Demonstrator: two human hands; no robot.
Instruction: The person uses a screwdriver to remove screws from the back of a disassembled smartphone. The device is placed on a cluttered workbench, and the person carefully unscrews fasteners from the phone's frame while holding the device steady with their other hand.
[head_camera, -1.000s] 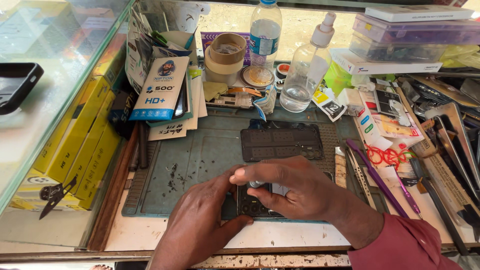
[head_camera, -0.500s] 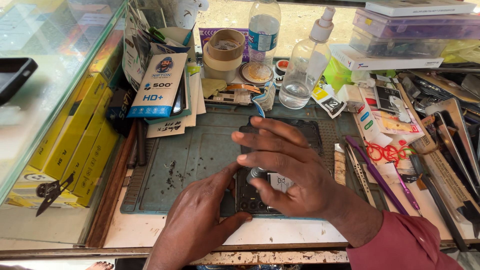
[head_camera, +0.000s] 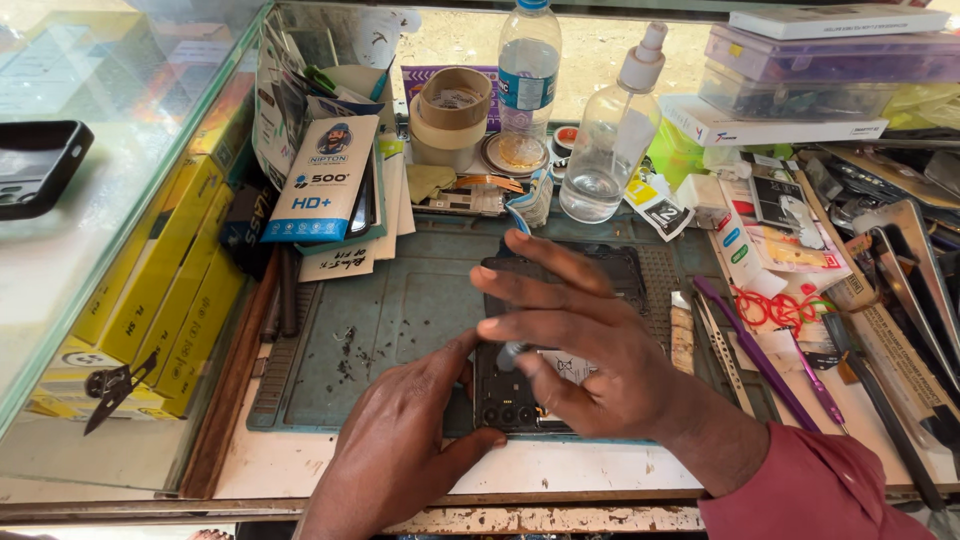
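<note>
An opened black smartphone (head_camera: 515, 400) lies on a grey-green work mat (head_camera: 400, 320) with its inner parts showing. My left hand (head_camera: 400, 440) rests at the phone's near left corner, thumb against its lower edge, steadying it. My right hand (head_camera: 590, 350) lies over the phone with the fingers spread toward the left. Thumb and a finger pinch a small grey tool tip (head_camera: 510, 355) over the phone's middle. A second dark phone panel (head_camera: 630, 265) lies just beyond, mostly hidden by my right fingers.
Behind the mat stand a spray bottle (head_camera: 610, 150), a water bottle (head_camera: 528, 70), tape rolls (head_camera: 452, 110) and a blue-and-white packet (head_camera: 325, 180). Yellow boxes (head_camera: 170, 270) line the left under a glass pane. Tweezers (head_camera: 725, 350), a purple pry tool (head_camera: 755, 350) and red rings (head_camera: 775, 305) lie right.
My right hand has opened its fingers and slid forward over the phone, now covering the far panel. My left hand has stayed at the phone's near corner.
</note>
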